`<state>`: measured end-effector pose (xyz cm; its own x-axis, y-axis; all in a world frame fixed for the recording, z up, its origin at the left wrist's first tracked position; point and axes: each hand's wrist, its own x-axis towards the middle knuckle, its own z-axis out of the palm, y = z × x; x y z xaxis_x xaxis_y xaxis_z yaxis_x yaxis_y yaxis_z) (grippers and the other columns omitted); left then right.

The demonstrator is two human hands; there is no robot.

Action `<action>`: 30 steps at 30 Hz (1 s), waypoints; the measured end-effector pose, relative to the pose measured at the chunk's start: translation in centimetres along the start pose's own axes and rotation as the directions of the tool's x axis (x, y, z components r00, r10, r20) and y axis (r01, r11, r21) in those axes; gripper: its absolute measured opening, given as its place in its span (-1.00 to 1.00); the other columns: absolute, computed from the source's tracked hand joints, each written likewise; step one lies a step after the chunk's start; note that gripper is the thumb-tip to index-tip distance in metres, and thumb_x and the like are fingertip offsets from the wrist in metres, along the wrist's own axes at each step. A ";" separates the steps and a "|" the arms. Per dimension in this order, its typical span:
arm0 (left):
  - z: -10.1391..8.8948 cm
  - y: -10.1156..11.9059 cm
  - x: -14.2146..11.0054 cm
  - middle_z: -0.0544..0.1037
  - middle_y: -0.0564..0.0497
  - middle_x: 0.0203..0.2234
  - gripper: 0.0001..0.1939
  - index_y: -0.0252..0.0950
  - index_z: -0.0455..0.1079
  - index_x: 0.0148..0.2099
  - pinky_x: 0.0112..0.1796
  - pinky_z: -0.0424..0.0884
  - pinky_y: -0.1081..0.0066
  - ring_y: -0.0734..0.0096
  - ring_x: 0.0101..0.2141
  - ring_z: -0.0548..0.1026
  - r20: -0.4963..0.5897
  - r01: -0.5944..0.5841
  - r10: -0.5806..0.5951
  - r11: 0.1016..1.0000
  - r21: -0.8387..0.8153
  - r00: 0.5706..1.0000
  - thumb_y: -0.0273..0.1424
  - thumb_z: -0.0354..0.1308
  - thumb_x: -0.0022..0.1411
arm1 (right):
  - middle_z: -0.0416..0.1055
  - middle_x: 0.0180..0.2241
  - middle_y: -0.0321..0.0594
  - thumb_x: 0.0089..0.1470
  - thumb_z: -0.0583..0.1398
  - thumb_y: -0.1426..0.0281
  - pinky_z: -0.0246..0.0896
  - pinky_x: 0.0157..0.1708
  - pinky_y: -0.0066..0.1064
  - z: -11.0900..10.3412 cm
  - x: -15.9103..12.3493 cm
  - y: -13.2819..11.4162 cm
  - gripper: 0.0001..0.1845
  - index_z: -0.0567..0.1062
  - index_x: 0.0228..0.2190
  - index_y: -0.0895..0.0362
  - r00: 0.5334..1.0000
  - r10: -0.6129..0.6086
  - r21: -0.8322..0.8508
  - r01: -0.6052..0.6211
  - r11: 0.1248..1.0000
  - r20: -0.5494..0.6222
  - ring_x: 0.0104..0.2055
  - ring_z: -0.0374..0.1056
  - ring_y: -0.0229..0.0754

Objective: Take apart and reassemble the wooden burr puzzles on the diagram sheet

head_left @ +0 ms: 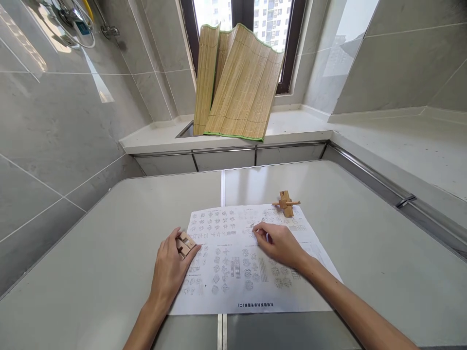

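Observation:
My left hand [168,267] is wrapped around light wooden notched puzzle pieces [186,244] at the left edge of a white printed sheet [233,296]. The fingers partly hide these pieces. My right hand [279,241] is closed, thumb and fingertips drawn together low over the upper middle of the sheet. No object shows between those fingertips. Rows of small line drawings cover the paper, and its title line appears upside down near the bottom edge. On the sheet's far right corner sits an assembled wooden burr puzzle [285,204], its bars crossing each other.
The sheet lies on a pale panelled tabletop [91,253] with a centre seam. Beyond are a metal rail [226,149] and a white ledge [302,124]. A folded bamboo mat [246,87] leans against the window. A shower fitting [75,19] is at upper left.

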<state>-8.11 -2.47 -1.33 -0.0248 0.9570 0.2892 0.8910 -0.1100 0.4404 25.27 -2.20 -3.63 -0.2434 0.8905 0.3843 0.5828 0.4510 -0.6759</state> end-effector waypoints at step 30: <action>5.2 7.1 3.9 0.41 -0.21 0.03 -0.19 -0.25 0.42 0.13 0.01 0.45 -0.01 -0.10 0.05 0.39 0.239 -0.479 0.555 0.821 -0.311 0.797 -0.02 0.57 -0.09 | 0.47 -0.06 -0.13 0.13 0.39 0.22 0.42 -0.22 -0.23 -0.5 0.3 0.1 -0.39 0.40 0.17 0.01 0.991 0.028 -0.054 -0.021 0.998 0.131 -0.17 0.46 -0.04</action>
<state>0.46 1.94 -1.54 0.5833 0.7654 0.2720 0.6025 -0.6323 0.4870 25.65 -1.88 -3.28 -0.3268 0.9029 0.2793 0.6286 0.4284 -0.6491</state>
